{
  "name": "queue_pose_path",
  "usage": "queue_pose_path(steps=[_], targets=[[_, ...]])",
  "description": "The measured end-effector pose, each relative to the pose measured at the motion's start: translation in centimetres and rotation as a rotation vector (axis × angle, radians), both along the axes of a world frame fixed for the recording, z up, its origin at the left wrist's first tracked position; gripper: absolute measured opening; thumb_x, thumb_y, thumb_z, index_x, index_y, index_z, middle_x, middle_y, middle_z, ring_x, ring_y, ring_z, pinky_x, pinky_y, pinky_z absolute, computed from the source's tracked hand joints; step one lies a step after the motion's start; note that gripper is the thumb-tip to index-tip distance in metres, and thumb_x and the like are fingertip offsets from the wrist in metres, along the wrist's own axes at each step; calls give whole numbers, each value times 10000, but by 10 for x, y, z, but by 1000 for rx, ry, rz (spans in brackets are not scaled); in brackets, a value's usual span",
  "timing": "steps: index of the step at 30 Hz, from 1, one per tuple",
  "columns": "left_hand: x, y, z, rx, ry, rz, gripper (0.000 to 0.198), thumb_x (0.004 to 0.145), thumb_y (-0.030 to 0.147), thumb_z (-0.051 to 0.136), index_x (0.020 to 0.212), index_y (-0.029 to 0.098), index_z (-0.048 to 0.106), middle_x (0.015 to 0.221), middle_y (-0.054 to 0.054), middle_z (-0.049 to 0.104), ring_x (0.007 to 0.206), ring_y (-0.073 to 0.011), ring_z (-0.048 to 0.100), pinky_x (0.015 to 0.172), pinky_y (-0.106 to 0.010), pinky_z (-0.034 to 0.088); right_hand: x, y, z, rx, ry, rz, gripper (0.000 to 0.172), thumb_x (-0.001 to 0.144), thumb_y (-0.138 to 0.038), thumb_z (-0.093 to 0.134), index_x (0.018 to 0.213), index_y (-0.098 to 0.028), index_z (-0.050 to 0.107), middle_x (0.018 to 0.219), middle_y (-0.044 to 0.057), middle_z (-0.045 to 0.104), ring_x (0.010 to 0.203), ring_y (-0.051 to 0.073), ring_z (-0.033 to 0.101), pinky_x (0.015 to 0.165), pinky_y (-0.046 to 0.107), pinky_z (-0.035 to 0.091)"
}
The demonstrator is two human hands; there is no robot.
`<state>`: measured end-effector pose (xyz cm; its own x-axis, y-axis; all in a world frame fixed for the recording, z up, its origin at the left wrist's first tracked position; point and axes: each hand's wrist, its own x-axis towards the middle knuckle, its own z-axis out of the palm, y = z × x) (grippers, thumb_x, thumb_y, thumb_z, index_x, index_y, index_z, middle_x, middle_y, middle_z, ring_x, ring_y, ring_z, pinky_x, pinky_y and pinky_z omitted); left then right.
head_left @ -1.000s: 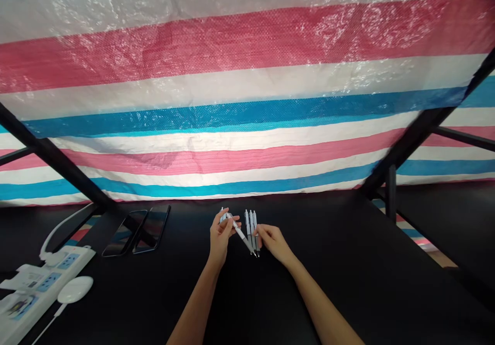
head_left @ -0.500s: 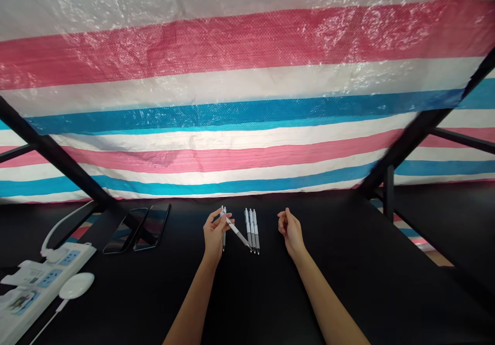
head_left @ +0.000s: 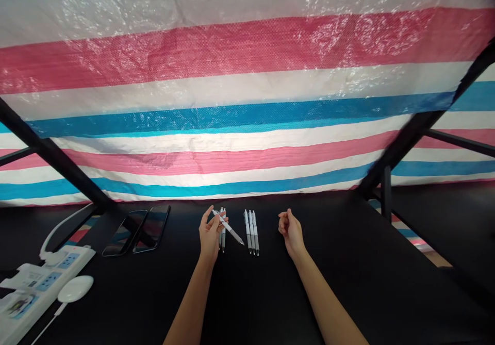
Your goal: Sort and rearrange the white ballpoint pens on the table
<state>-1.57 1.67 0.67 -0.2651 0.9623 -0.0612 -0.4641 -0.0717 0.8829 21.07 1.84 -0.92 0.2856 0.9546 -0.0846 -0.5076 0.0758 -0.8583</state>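
Observation:
My left hand [head_left: 210, 234] pinches a white retractable pen [head_left: 229, 227] between thumb and fingers, its tip slanting down to the right. Just beside that hand, two more white pens [head_left: 222, 229] lie close together, partly hidden by my fingers. Farther right, three white pens [head_left: 251, 232] lie side by side on the black table [head_left: 270, 288], touching neither hand. My right hand [head_left: 291, 231] rests to their right with its fingers curled in and nothing in them.
Two smartphones [head_left: 136, 231] lie left of the pens. At the front left are a white power strip [head_left: 48, 278] and a round white device [head_left: 75, 289] with a cable. Black frame bars and a striped tarp [head_left: 247, 113] stand behind the table.
Over the last second, my right hand has moved right, away from the three pens. My left hand has shifted left, and the pen in it has swung to a flatter angle.

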Motion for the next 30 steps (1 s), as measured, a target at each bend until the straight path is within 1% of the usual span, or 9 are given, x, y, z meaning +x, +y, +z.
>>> queue_pose_path(steps=[6, 10, 17, 22, 26, 30], targets=[[-1, 1, 1, -51, -32, 59, 357, 778, 198, 627, 1119, 176, 524, 850, -79, 715, 757, -183, 690, 759, -343, 549, 0, -1, 3, -8, -19, 9, 438, 681, -604, 630, 637, -169, 610, 420, -53, 399, 345, 48, 296, 349, 218, 176], [0, 1, 1, -41, -42, 78, 318, 776, 190, 625, 1082, 173, 539, 836, -74, 716, 738, -178, 691, 743, -335, 554, -1, -1, 5, -19, -15, 13, 443, 667, -612, 636, 631, -172, 606, 411, -54, 394, 343, 49, 291, 353, 220, 170], [-1, 3, -3, -13, -54, 82, 283, 748, 204, 654, 1011, 163, 556, 823, -74, 714, 745, -195, 692, 726, -343, 557, -1, -3, 8, -28, -27, 18, 447, 670, -614, 629, 632, -170, 606, 417, -51, 402, 347, 55, 296, 355, 228, 189], [-2, 3, -4, -10, -43, 77, 301, 761, 224, 648, 1042, 173, 554, 857, -76, 714, 796, -194, 689, 771, -344, 548, -1, -3, 8, -33, -31, 16, 456, 663, -626, 628, 631, -172, 606, 420, -51, 403, 346, 54, 301, 353, 226, 181], [-2, 3, -5, -5, -42, 83, 337, 773, 237, 639, 1089, 186, 533, 896, -83, 711, 879, -210, 676, 803, -358, 541, -1, -3, 8, -28, -51, 14, 438, 692, -615, 603, 635, -181, 598, 424, -52, 398, 341, 61, 299, 352, 235, 184], [-2, 4, -6, 2, -12, 79, 352, 779, 254, 634, 1106, 188, 522, 914, -93, 708, 897, -220, 671, 806, -375, 541, -1, -3, 7, -15, -76, 16, 429, 718, -606, 578, 640, -185, 593, 429, -51, 397, 337, 68, 301, 350, 243, 193]])
